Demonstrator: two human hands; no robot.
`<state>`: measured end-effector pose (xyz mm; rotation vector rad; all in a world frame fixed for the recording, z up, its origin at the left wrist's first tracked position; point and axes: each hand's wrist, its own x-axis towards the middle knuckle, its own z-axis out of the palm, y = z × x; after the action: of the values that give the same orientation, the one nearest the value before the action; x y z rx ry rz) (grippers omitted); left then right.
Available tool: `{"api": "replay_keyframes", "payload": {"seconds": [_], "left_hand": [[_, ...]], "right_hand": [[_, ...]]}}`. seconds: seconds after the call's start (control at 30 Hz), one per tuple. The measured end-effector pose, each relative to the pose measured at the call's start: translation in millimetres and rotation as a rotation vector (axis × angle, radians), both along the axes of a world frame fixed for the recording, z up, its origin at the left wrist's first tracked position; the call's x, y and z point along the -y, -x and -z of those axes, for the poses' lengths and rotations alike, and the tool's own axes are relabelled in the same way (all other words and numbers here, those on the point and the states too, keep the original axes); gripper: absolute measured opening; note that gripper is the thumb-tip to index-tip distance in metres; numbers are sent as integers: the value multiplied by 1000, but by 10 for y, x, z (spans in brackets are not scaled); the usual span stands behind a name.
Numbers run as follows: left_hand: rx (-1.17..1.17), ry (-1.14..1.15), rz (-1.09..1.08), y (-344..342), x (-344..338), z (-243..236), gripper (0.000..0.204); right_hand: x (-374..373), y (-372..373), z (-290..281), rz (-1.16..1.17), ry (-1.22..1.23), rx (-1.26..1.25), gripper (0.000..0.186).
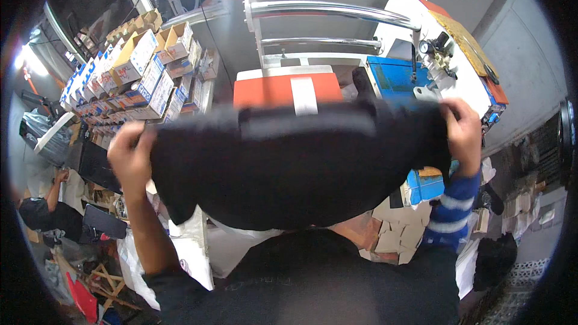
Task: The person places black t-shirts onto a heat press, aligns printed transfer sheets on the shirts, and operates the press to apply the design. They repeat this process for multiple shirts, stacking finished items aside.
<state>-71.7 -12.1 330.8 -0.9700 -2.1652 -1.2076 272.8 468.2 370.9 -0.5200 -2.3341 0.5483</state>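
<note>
A black T-shirt (pixel 289 168) hangs stretched out between my two hands, in front of my chest. My left hand (pixel 131 153) is closed on its left upper corner, fingers pinched over the cloth. On the other side, my right hand (pixel 463 131) pinches the right upper corner; a blue sleeve with pale stripes covers that forearm. The shirt's upper edge is blurred and its lower edge sags in a curve. Just beyond it lies an orange-red flat platen (pixel 268 89) with a white strip (pixel 304 95) across it, partly hidden by the shirt.
Behind the platen stands a white-framed machine with chrome bars (pixel 337 9). A blue flat panel (pixel 397 75) and metal fittings (pixel 436 54) are at its right. Stacked cardboard boxes (pixel 135 75) fill the left. Another person (pixel 51 213) is at far left. Cardboard pieces (pixel 400 229) lie below right.
</note>
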Motion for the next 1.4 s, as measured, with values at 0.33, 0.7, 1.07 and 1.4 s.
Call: {"api": "replay_keyframes", "payload": {"seconds": [0.33,0.7,1.07,1.4], "left_hand": [[514,492,-307,2170,-1773,1374,30],[867,-120,-423,2799,-2676,2651,20],[54,225,288,567,-2272,2629,29],[270,217,326,-838,-1581,2511,34]], "right_hand": [[-1469,2414,1724,379,121,419,21],[-2237,3491,3238,511,525,75,20],[-341,2642,2905,-555,-156,149,30],[-208,2777,2768,-613,-394,418,46]]}}
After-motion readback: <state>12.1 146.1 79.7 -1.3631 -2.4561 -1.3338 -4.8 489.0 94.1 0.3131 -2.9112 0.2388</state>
